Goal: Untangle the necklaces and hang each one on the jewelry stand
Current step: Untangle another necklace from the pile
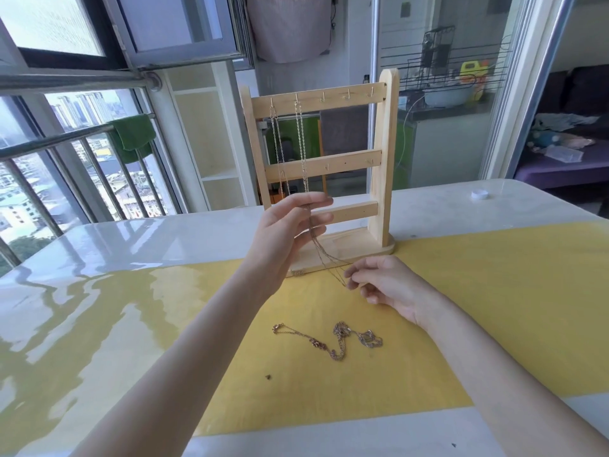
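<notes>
- A thin dark chain necklace point(321, 250) runs taut from the raised left hand point(290, 225), whose grip holds its upper end at the fingertips, down to the right hand point(385, 282), whose grip pinches its lower end.
- Both hands are just in front of the pale wooden jewelry stand point(384, 153), where two gold chains point(290, 143) hang from the top bar's left hooks.
- A tangled heap of gold necklaces point(336, 338) lies nearer, on the counter's yellow mat point(494, 308).

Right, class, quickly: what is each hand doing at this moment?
Left hand: raised, fingers holding a thin chain.
Right hand: pinching the same chain's lower end.
</notes>
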Demonstrator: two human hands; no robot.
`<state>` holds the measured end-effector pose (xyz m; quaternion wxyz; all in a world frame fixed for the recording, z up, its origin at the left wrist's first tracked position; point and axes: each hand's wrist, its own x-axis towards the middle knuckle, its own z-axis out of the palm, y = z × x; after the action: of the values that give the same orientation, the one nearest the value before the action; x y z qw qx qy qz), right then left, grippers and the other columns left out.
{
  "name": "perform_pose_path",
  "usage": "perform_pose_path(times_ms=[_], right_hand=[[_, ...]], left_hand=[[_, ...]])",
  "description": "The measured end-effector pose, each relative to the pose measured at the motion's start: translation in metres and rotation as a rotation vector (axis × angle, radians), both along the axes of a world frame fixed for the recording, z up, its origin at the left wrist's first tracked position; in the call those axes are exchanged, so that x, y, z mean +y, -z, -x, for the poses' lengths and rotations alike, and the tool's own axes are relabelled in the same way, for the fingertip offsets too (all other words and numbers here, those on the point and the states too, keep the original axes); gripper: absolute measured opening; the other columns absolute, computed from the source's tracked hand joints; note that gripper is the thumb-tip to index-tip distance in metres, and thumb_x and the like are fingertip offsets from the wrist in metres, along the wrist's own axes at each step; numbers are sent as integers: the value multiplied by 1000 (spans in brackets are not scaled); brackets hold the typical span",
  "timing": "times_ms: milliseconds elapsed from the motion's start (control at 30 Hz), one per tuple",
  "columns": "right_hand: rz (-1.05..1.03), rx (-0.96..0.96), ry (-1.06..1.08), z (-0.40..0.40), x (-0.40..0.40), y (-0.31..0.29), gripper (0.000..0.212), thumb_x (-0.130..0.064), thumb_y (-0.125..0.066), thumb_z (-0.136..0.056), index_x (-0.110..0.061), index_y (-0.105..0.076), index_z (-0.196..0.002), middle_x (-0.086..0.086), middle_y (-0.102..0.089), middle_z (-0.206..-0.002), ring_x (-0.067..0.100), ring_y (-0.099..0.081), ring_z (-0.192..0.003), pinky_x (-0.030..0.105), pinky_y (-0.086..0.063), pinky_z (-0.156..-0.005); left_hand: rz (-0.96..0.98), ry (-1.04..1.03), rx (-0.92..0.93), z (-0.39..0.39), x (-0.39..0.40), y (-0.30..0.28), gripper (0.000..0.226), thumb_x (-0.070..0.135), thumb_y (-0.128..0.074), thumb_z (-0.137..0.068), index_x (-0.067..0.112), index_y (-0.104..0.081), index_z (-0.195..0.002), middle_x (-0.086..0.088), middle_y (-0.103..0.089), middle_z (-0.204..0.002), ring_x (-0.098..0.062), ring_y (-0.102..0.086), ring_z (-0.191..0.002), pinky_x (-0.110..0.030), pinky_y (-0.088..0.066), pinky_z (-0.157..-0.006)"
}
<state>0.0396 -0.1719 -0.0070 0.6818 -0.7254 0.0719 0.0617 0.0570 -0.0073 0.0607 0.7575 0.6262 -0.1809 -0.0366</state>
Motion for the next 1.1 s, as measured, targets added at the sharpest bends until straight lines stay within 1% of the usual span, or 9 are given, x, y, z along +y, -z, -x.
perform_pose_path(times_ms=[167,267,400,500,633,767,833,967,1100], right_hand=[[7,-45,-14,1,0,-5,12,2,-55,-89,-5,-64,-88,8,-69,-72,10,-46,-51,18,-33,-44],[37,-123,30,2,-2,-7,11,-1,-57,-90,-9,-63,-91,6,-71,-78,12,-47,-59,20,-35,-48],[44,-306,131,5,-4,-12,9,-9,-59,-91,-15,-64,-89,1,-73,-90,8,-56,-74,22,-39,-61],[-15,-438,180,4,-2,-16,13,-7,-56,-92,-16,-64,-88,-3,-73,-82,3,-60,-77,22,-41,-68],[-36,-484,126,4,-4,-24,21,-2,-53,-94,-21,-59,-101,1,-74,-80,12,-58,-75,23,-46,-70],[21,-475,45,6,-2,-30,23,4,-53,-92,-17,-63,-94,3,-73,-81,8,-58,-68,21,-45,-63],[10,-482,32,6,0,-32,22,4,-54,-90,-15,-64,-90,4,-72,-79,7,-57,-63,19,-44,-60],[-11,-490,2,7,0,-36,16,-4,-58,-90,-17,-67,-94,-2,-74,-81,5,-62,-71,20,-46,-66],[40,-531,18,8,0,-37,14,-15,-57,-93,-20,-70,-93,-12,-72,-82,-10,-60,-74,11,-42,-70]], left_hand=[[-113,-15,-62,2,0,-3,29,1,-41,-97,16,-65,-101,2,-69,-104,-9,-67,-85,-24,-52,-81],[-394,-53,-77,-1,-1,-1,22,5,-46,-96,14,-64,-104,1,-67,-92,-4,-60,-65,-20,-47,-63],[-693,15,54,-1,-5,16,21,6,-48,-96,7,-64,-108,-2,-61,-80,-10,-48,-60,-20,-44,-59],[-680,41,159,1,-8,27,23,6,-51,-94,9,-62,-114,-4,-56,-79,-12,-48,-60,-20,-49,-59],[-703,92,170,2,-9,35,17,19,-61,-91,25,-68,-105,-5,-51,-92,-13,-47,-71,-20,-51,-66],[-726,81,54,3,-9,35,24,21,-63,-90,25,-65,-113,6,-53,-102,-14,-52,-92,-30,-52,-82],[-689,13,-21,2,-10,33,19,21,-62,-91,26,-66,-109,11,-57,-105,-11,-53,-100,-23,-46,-81],[-598,-14,-13,0,-12,34,15,35,-63,-89,34,-66,-104,7,-62,-119,-13,-55,-113,-30,-44,-97],[-533,17,-21,-1,-17,35,29,34,-63,-89,29,-64,-118,24,-53,-119,-9,-51,-118,-31,-39,-103]])
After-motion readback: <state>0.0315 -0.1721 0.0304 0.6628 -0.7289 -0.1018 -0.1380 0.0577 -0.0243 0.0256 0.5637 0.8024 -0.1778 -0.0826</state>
